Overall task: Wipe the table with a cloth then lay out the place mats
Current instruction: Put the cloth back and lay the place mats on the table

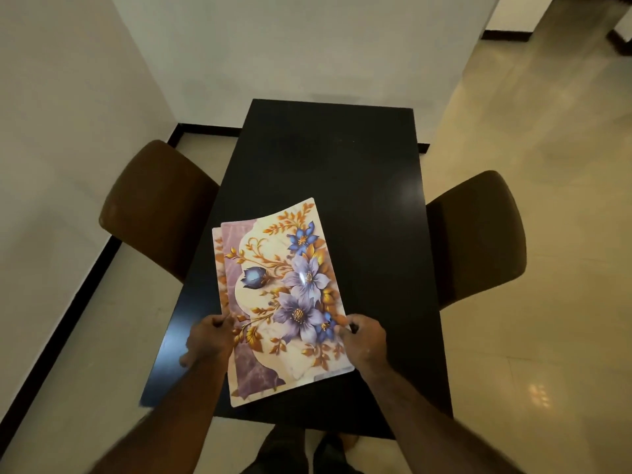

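Note:
I hold a stack of floral place mats (273, 285), cream with purple and blue flowers and gold leaves, above the near half of the black table (342, 159). The top mat bows upward at its far end, and the edge of a second mat (216, 248) peeks out on the left beneath it. My left hand (207, 336) pinches the stack's left edge. My right hand (364, 336) pinches the right edge. No cloth is in view.
A brown chair (154, 206) stands at the table's left side and another brown chair (478, 234) at its right. White walls close in on the left and behind the table. Glossy tiled floor (547, 165) opens to the right. My feet show below the near table edge.

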The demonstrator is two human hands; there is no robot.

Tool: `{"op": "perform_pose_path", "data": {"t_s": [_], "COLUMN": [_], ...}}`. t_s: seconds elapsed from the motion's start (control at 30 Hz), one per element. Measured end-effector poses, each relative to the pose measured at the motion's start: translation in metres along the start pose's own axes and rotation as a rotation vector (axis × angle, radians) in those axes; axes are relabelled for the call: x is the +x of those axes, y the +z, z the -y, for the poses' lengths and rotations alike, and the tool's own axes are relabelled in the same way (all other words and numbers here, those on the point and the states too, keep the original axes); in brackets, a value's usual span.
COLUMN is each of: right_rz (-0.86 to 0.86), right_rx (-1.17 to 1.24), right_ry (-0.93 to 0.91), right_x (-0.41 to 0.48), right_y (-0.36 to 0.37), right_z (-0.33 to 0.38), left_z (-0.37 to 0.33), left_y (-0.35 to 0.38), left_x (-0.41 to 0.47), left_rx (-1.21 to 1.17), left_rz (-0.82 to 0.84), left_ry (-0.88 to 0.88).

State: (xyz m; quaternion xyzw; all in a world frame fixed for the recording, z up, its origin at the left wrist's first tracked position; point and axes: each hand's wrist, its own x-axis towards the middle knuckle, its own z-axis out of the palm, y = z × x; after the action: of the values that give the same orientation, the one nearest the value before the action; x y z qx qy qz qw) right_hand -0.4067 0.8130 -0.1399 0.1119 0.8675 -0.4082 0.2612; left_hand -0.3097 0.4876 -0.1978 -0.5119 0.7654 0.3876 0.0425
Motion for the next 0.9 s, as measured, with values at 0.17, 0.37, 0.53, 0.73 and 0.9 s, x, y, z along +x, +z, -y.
{"op": "perform_pose_path", "data": {"t_s": [0.17, 0.37, 0.53, 0.73, 0.9], "right_rz": [0.000, -0.154, -0.101, -0.016, -0.072], "right_rx": [-0.166, -0.464, -0.144, 0.343, 0.494], "right_ry": [-0.040, -0.104, -0.017, 0.140, 0.115], "right_x": [0.003, 0.001, 0.001, -0.001, 0.011], "right_y": [0.019, 0.027, 0.021, -0.013, -0.049], "right_z": [0.002, 0.001, 0.013, 0.023, 0.018], "left_z": [-0.038, -0.042, -0.039, -0.058, -0.107], "left_y": [-0.019, -0.025, -0.016, -0.027, -0.023], "left_x": [-0.021, -0.040, -0.031, -0.040, -0.046], "left_rx": [0.238, 0.252, 0.178, -0.249, -0.387], "left_rz": [-0.051, -0.073, 0.025, 0.086, 0.166], "left_ry": [-0.107, 0.052, 0.232, 0.048, 0.142]}}
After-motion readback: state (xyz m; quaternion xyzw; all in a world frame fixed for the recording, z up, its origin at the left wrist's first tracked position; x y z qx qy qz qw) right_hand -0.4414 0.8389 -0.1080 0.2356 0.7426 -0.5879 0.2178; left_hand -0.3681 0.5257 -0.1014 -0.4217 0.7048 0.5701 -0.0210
